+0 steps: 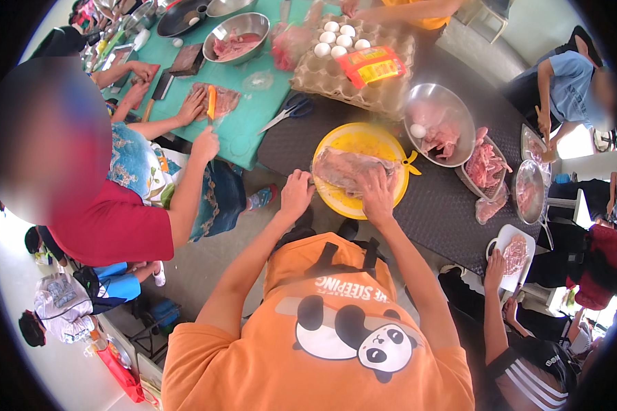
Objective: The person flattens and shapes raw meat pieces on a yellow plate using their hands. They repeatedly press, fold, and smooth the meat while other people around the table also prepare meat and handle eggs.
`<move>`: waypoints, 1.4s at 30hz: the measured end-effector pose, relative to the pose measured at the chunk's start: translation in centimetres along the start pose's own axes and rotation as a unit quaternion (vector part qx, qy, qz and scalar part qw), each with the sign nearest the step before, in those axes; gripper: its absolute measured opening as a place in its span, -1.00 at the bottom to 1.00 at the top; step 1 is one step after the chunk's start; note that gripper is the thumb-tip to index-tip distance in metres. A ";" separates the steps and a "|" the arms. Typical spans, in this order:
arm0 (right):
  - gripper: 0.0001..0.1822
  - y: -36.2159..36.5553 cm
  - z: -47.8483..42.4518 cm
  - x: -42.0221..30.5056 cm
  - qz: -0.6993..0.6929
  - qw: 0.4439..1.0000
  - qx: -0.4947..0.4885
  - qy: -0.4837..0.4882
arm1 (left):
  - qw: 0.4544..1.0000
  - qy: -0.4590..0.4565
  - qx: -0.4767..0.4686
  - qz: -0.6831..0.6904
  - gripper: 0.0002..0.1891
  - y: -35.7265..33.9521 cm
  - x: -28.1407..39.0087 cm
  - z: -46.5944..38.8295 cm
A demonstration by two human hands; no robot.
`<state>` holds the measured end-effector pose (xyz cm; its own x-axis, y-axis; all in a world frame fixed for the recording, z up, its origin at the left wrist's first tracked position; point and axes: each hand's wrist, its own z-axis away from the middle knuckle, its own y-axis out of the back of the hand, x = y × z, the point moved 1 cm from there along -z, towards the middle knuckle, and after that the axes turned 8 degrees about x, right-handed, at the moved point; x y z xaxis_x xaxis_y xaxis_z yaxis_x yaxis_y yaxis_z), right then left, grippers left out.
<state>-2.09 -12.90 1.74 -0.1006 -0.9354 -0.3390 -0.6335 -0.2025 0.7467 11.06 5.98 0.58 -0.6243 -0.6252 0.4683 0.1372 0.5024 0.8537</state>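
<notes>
A flattened sheet of raw meat (339, 167), which looks covered in clear plastic film, lies on a round yellow cutting board (362, 132) in front of me. My right hand (378, 192) rests with spread fingers on the meat's right part. At the board's left rim is my left hand (297, 192), its fingers bent close together; whether it grips the rim or the film's edge is not clear. A yellow clip-like piece (412, 163) sticks out from the board's right side.
Beyond the board are blue-handled scissors (294, 110) and an egg tray (349, 97) bearing eggs and a red packet. Steel bowl (439, 126) and basket (486, 169) of raw meat stand right. At left, a person holds an orange-handled knife (212, 103); another person works at lower right.
</notes>
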 end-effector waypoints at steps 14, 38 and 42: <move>-0.89 -4.5 0.2 1.4 -0.133 0.972 -0.176 0.077 | 0.983 0.162 -0.008 0.090 -0.77 -2.6 0.6 0.4; -0.85 -3.9 -2.0 2.9 -0.313 0.844 -0.347 -0.263 | 0.979 -0.188 0.016 0.081 -0.72 -4.3 2.9 -1.3; -0.82 -4.6 -2.0 3.3 -0.297 0.885 -0.313 -0.173 | 0.980 -0.175 -0.021 0.093 -0.69 -7.1 3.7 -2.0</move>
<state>2.05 -15.65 -1.71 -0.1901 -0.4880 -0.8519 -0.1142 -0.8508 0.5129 9.33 -1.16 -3.30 -0.8095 -0.2786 0.5168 0.3011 0.5587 0.7728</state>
